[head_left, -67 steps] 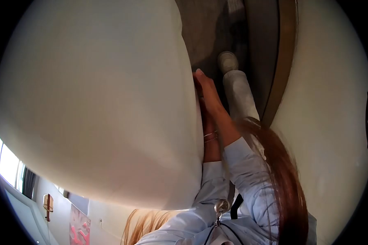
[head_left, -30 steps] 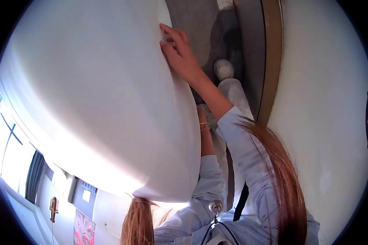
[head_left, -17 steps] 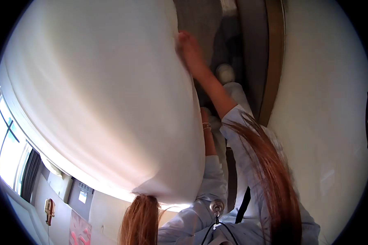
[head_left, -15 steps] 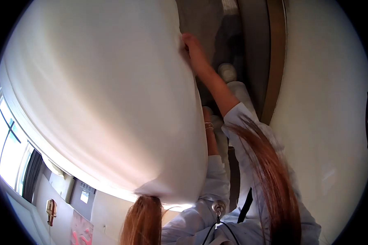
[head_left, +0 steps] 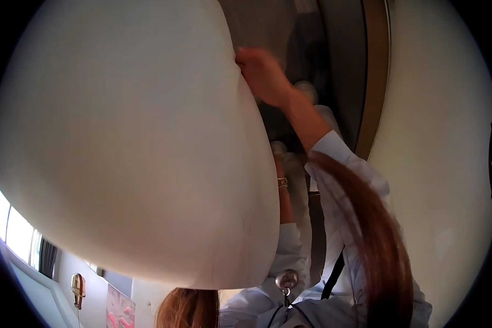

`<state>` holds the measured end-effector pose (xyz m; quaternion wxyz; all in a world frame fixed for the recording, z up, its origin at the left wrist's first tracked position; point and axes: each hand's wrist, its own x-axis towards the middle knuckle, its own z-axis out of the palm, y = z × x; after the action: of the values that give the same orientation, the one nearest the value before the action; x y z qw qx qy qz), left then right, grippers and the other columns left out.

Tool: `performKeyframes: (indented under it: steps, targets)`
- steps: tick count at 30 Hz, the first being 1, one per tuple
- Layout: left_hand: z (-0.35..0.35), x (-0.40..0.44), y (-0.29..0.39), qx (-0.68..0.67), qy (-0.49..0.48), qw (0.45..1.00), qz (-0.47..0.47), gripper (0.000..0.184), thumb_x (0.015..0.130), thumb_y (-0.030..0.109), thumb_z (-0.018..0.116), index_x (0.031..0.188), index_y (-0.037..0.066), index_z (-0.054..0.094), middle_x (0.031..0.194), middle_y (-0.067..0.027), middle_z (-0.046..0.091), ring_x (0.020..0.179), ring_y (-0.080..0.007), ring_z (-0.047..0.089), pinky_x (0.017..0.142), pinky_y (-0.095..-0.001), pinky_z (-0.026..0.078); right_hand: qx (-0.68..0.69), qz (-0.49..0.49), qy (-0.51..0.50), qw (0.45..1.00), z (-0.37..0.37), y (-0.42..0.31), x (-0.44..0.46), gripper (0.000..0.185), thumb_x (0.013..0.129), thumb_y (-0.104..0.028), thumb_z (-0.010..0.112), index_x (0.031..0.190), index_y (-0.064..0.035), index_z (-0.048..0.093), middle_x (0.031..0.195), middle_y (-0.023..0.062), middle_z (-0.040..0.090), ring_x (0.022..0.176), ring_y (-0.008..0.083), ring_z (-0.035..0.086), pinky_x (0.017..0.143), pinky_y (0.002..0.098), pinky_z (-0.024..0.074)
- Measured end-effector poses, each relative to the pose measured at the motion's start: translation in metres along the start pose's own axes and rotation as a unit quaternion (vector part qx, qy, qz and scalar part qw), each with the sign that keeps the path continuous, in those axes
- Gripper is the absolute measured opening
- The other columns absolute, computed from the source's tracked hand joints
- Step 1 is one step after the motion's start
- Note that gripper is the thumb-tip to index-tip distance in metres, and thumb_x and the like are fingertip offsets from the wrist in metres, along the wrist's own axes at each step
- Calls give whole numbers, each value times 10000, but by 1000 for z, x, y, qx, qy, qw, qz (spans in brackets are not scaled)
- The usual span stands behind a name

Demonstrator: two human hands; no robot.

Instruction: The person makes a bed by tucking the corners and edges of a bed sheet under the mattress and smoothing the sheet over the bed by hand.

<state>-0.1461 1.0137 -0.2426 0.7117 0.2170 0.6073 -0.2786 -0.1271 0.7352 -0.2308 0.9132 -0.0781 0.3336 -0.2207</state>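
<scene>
A large smooth white sheet-covered form, seemingly a mattress (head_left: 131,142), fills the left and middle of the head view. My right hand (head_left: 262,74) is at its far right edge, with the fingers closed on the white sheet there; the hand is slightly blurred. Lower down, my left hand is hidden under or behind the white edge. Only its forearm (head_left: 285,210) shows, with a bracelet (head_left: 282,182) at the wrist.
My shoes (head_left: 279,147) stand on dark floor (head_left: 257,22) between the bedding and a pale wall (head_left: 443,136) with a brown baseboard (head_left: 375,82). A window (head_left: 19,227), dark curtain (head_left: 47,258), lamp (head_left: 78,290) and pink picture (head_left: 120,309) are at lower left. Long hair (head_left: 385,257) hangs before my right sleeve.
The white surface now bulges closer and covers more of the window and room. My right hand has shifted slightly left, its wrist turned. My left forearm is a little lower in view.
</scene>
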Motion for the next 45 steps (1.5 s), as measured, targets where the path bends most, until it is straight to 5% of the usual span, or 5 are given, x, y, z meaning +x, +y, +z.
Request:
performKeyframes:
  steps: [17,23,31,34,45]
  targets:
    - [-7,7,3,-24,-11,1000,-10,438,777,24,508,1214,28,478,1214,-125,510,1110,-254,500,949,-401,403,-373,134,132,908,-12,-23,4,496,866,-428,480,1047,16,605,977,85,632,852,174,590,785,302,460]
    - [3,-1,-13,-40,-39,998,-32,445,771,18,514,1214,28,478,1214,-127,510,1109,-253,501,950,-401,402,-349,-54,138,926,-68,-16,-52,323,869,-252,538,987,35,627,885,73,656,799,148,624,694,262,498]
    - [-20,-110,-40,146,-260,906,-301,454,764,9,521,1215,28,477,1214,-128,510,1108,-252,502,950,-402,402,-277,20,150,949,-29,13,-175,277,885,-180,510,1041,29,602,950,108,641,840,167,627,742,275,504]
    - [36,-197,-63,349,-88,923,-136,508,725,-29,543,1223,33,466,1214,-139,508,1098,-251,507,958,-400,396,-300,-28,188,935,19,-8,-198,293,898,-206,491,1056,17,598,958,104,639,857,162,619,760,264,491]
    - [298,-457,-20,335,-358,871,29,534,817,-15,451,1330,103,364,1220,-100,510,1126,-242,496,1015,-392,375,-414,-149,52,896,254,-214,-266,358,955,-307,410,1102,-23,571,941,95,635,879,150,593,803,270,462]
